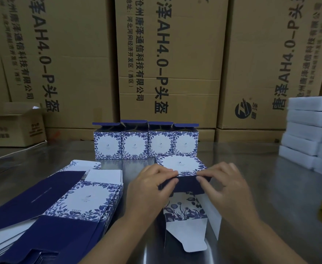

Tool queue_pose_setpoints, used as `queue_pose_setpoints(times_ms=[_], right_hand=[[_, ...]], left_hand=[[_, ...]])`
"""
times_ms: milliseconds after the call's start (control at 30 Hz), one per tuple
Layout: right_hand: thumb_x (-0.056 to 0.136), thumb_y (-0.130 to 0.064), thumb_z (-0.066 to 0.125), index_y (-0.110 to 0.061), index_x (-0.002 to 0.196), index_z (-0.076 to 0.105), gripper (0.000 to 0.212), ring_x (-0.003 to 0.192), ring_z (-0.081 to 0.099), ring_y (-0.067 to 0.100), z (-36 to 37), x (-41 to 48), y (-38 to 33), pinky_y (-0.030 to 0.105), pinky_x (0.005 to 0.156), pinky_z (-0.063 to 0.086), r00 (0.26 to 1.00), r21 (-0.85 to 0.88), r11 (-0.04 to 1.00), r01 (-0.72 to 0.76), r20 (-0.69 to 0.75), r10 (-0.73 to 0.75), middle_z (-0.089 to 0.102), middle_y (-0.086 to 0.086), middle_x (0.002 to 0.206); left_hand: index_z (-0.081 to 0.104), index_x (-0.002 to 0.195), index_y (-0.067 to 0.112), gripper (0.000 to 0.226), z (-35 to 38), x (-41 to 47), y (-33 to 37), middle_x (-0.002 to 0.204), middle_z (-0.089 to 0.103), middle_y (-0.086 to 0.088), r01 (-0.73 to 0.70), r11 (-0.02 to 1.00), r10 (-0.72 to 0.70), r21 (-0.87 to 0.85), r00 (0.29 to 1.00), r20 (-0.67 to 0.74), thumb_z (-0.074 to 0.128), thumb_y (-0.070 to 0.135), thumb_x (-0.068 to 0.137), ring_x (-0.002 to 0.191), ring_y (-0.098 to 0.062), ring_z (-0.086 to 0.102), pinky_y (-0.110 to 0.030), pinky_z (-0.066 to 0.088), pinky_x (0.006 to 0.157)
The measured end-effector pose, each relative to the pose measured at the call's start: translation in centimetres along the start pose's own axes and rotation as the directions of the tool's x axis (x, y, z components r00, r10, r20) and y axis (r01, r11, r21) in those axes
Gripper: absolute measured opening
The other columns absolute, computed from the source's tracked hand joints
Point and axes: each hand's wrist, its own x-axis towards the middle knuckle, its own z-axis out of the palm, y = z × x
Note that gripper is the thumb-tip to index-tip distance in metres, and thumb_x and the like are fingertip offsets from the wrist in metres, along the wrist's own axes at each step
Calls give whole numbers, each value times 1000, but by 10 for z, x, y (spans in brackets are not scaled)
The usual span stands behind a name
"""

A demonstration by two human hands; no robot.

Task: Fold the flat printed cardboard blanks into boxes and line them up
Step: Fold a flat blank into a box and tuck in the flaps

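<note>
As the box [181, 165] lay sideways for folding, left hand [148, 185] and right hand [223, 183] fingers pinched its navy flap [186, 184].

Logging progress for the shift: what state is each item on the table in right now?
Four boxes in the row: upright, folded, top flaps open.
Fifth box: on its side, end flaps unfinished.
Left hand: pinches the fifth box's near end.
Right hand: pinches the same end.
Flat blanks: stacked, unfolded.
</note>
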Motion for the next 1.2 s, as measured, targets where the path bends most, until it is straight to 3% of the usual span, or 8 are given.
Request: queue_pose_setpoints(times_ms=[167, 333, 500, 667, 767, 867, 1000, 1200], right_hand=[[90, -41, 48, -38, 104, 64, 21, 95, 53, -9, -3, 1, -3, 2, 73, 38, 889, 395, 799, -454, 149, 432, 56, -26, 102], [99, -41, 32, -36, 107, 59, 28, 94, 60, 8, 3, -1, 8, 28, 76, 46, 669, 407, 535, -740, 364, 649, 63, -6, 111], [99, -44, 31, -26, 109, 60, 36, 59, 65, 3, 10, 3, 5, 24, 57, 46, 514, 437, 300, -848, 542, 665, 65, -11, 106], [96, -51, 34, -31, 102, 69, 41, 79, 69, 10, 16, -1, 9, 27, 68, 49, 508, 404, 318, -858, 575, 641, 74, -9, 88], [91, -59, 37, -30, 102, 71, 47, 94, 68, 22, 16, -3, 11, 44, 93, 48, 451, 433, 202, -878, 610, 651, 74, 0, 97], [89, -64, 33, -39, 103, 70, 47, 95, 67, 25, 14, -2, 15, 46, 93, 48, 494, 459, 249, -853, 558, 667, 73, -1, 97], [83, -63, 26, -51, 106, 62, 44, 74, 64, 12, 9, 3, 11, 22, 60, 54, 615, 477, 398, -783, 499, 611, 71, -10, 91], [83, -73, 30, -60, 119, 48, 42, 89, 63, 12, 8, -3, 6, 27, 72, 49, 701, 380, 605, -700, 524, 483, 65, -14, 107]], left_hand=[[77, 87, 24, 14, 0, -1, -5, 82, 67, 17, 33, 999, -33, -7, 998, -58, 79, 16, 75, 84, 1, 57, -12, 46, 69], [76, 84, 29, 16, -3, 4, -13, 82, 66, 21, 245, 940, -283, -236, 948, -143, 76, 14, 77, 82, 2, 61, -9, 45, 71], [70, 71, 41, 27, -6, 9, -22, 79, 69, 26, 462, 730, -606, -503, 779, -164, 75, 15, 77, 82, 13, 60, 3, 38, 70], [71, 72, 37, 23, 4, 1, -23, 83, 71, 18, 493, 731, -595, -472, 799, -88, 75, 15, 78, 82, 11, 61, 1, 40, 72], [70, 72, 36, 20, 12, -4, -23, 83, 70, 20, 520, 730, -577, -444, 817, 8, 73, 17, 80, 82, 14, 60, 2, 39, 70], [69, 73, 34, 22, 17, -6, -27, 75, 69, 27, 566, 697, -593, -440, 800, 88, 70, 14, 82, 75, 14, 61, 2, 40, 65], [72, 84, 22, 13, 22, -4, -30, 67, 66, 30, 605, 653, -620, -455, 772, 137, 64, 12, 86, 69, 15, 61, 0, 41, 60], [68, 99, 33, 19, 16, -1, -23, 98, 68, 21, 568, 648, -616, -508, 783, 90, 50, 28, 93, 94, 7, 60, -16, 47, 81]])
